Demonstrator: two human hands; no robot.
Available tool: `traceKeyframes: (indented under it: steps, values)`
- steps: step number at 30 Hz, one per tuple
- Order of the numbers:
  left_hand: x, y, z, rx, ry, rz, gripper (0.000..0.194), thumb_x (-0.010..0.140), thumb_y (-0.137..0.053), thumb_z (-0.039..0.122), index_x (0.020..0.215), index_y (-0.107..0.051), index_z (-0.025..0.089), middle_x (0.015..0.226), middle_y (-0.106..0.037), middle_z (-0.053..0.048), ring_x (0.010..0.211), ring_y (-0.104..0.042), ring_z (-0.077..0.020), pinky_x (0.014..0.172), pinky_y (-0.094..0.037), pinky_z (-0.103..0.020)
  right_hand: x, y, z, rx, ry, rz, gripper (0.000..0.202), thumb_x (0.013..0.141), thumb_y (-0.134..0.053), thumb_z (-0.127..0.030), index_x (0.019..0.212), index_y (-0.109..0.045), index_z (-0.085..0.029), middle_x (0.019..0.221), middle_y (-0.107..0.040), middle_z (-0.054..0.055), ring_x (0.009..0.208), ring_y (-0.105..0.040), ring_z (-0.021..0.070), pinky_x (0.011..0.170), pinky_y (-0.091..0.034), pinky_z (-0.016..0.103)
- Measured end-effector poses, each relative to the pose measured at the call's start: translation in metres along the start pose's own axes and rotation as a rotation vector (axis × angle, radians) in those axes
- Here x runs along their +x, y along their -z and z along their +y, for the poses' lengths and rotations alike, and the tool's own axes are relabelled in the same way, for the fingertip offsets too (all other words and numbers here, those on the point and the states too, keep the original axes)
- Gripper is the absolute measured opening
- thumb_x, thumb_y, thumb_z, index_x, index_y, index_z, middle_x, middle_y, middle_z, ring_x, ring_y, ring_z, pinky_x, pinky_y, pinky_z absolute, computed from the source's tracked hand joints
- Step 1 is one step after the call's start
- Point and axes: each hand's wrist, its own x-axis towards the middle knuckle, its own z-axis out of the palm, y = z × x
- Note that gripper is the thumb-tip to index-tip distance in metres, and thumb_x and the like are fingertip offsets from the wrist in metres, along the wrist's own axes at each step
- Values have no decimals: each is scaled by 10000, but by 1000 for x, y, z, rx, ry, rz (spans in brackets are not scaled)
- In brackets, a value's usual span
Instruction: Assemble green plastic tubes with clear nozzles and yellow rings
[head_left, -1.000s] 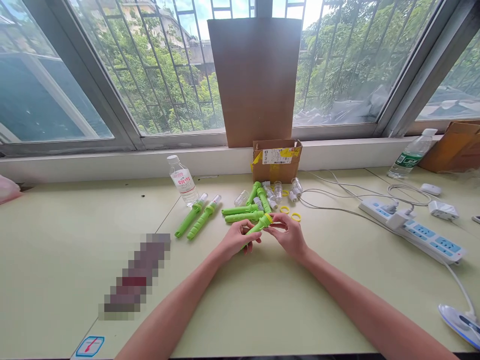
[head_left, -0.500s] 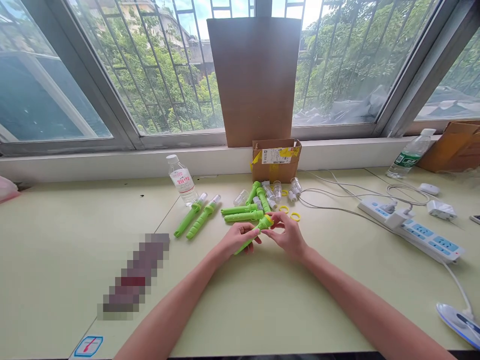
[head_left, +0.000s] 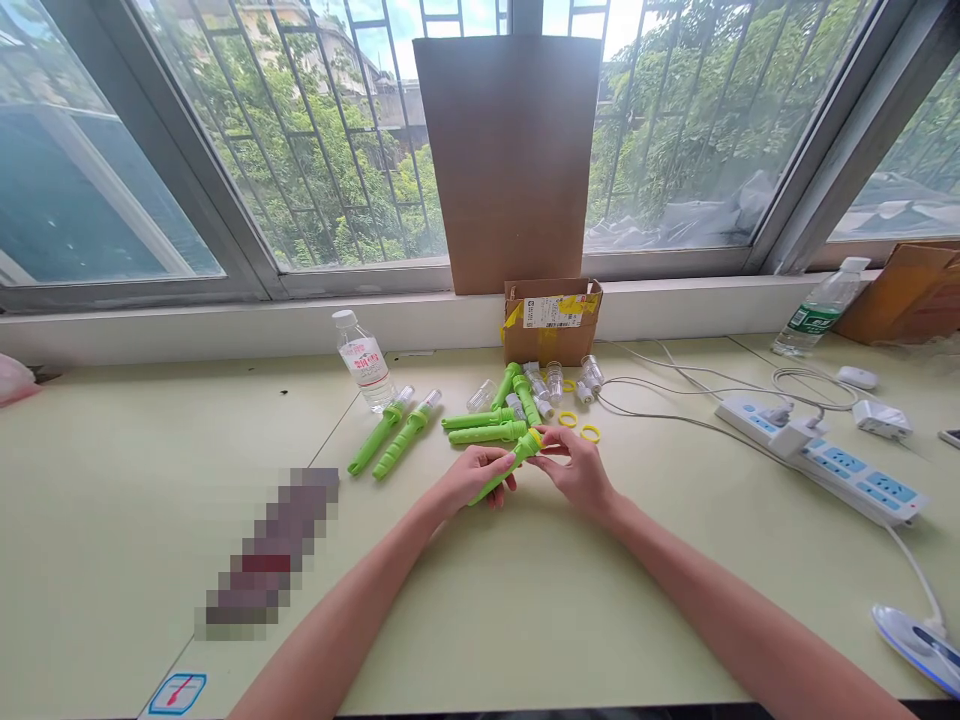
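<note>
My left hand is closed round a green plastic tube, which tilts up to the right. At its upper end sits a yellow ring, pinched by the fingers of my right hand. Behind my hands lie several loose green tubes, clear plastic caps and yellow rings. Two green tubes with clear tops rest side by side to the left.
A water bottle stands at the back left, a small cardboard box at the back centre. On the right are a power strip, cables and another bottle. A blurred dark object lies at the left.
The green tube has turned slightly in my left hand, and my right fingers have shifted a little around its ringed end. Everything else rests where it was.
</note>
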Motion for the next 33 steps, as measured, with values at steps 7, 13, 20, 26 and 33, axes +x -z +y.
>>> traceKeyframes:
  steps: [7,13,20,26,33]
  values:
    - [1,0,-2,12,-15,10,472,798,-497,597,765,-606,140,694,-597,-28,474,-498,-78,442,-388,-194,0,0,1,5,-8,12,244,751,-670,-424,773,-546,-215,980,-682,80,978,-653,265,748,-604,430]
    - [2,0,-3,-35,32,27,499,775,-516,616,852,-616,133,692,-604,-29,442,-465,-67,406,-361,-187,1,0,-1,8,2,8,278,738,-678,-441,825,-546,-213,1017,-667,83,928,-666,251,768,-602,444]
    - [1,3,-4,-119,67,6,519,785,-503,614,913,-615,123,701,-630,-41,370,-396,-42,332,-225,-184,3,-1,-2,7,15,-11,237,758,-666,-389,846,-523,-222,1017,-656,78,1013,-634,251,801,-589,429]
    - [1,7,-4,-141,75,-45,488,816,-475,592,899,-597,127,728,-645,-61,360,-401,-42,319,-201,-182,1,-2,-4,79,3,-12,215,763,-663,-366,825,-517,-219,1016,-664,65,1040,-626,239,847,-570,436]
    - [3,4,-6,-6,25,61,452,805,-493,582,942,-558,157,769,-634,-41,400,-477,-69,348,-318,-187,0,-3,-4,76,17,38,217,745,-682,-367,815,-541,-218,1016,-674,67,961,-656,238,840,-570,441]
